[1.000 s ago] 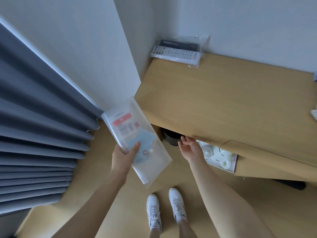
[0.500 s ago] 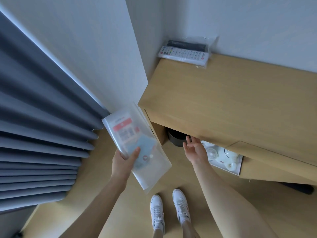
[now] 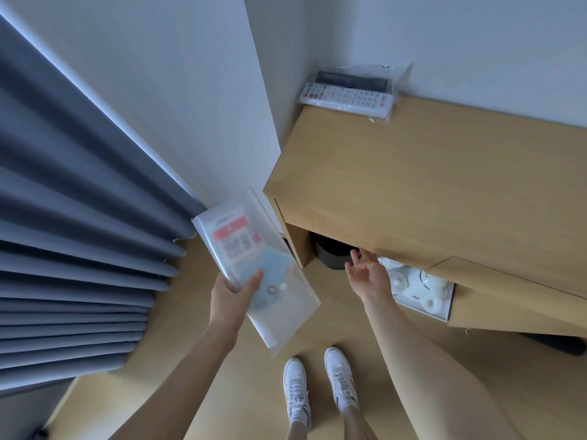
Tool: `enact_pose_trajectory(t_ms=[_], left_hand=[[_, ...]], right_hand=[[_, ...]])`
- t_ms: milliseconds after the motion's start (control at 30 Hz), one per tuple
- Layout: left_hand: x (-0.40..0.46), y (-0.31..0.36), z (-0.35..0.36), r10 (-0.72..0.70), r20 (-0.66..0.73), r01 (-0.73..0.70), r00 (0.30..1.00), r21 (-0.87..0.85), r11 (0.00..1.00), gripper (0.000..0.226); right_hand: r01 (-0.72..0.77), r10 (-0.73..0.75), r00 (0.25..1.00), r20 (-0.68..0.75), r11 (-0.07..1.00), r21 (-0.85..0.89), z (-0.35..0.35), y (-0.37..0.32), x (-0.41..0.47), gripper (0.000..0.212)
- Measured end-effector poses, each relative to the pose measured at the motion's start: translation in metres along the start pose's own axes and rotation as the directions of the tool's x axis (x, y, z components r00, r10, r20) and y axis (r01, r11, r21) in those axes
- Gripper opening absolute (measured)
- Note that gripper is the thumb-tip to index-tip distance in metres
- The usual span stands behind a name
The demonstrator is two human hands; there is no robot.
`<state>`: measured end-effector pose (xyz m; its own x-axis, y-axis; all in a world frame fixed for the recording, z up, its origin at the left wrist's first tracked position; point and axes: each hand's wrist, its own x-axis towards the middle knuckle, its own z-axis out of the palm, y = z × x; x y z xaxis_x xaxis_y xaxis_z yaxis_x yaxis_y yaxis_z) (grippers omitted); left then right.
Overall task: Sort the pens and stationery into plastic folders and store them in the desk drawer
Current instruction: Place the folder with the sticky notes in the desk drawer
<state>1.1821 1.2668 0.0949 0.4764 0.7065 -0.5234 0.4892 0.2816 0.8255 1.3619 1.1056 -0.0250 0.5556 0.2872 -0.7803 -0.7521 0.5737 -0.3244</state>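
Hiding right hand (image 3: 368, 274) fingertips: desk (image 3: 428, 192) edge.

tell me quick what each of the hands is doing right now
Left hand: grips the plastic folder.
Right hand: open, holding nothing, near the desk edge.

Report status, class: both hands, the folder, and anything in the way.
Left hand grips plastic folder. Right hand open, empty, at desk front edge. Black bin under desk.

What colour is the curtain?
The curtain is plain grey-blue, with no pattern; the head view shows it.
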Motion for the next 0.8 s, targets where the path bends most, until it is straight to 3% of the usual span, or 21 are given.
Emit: enact_pose_trajectory(t_ms=[367,600,800], left_hand=[[-0.002,-0.003,-0.001,-0.002,0.001,0.002,1.000,0.004,1.000,0.057],[-0.005,-0.001,-0.002,0.007,0.000,-0.007,1.000,-0.001,1.000,0.058],[-0.013,0.009,-0.005,0.054,0.003,-0.054,0.999,-0.013,0.998,0.059]], right_hand=[[-0.028,0.028,1.000,0.002,0.999,-0.023,-0.009,0.002,-0.002,0.057],[-0.060,0.069,0.993,-0.099,0.995,0.083,-0.028,0.029,-0.035,0.072],[-0.075,0.079,0.990,-0.119,0.996,0.040,-0.037,0.036,-0.058,0.064]])
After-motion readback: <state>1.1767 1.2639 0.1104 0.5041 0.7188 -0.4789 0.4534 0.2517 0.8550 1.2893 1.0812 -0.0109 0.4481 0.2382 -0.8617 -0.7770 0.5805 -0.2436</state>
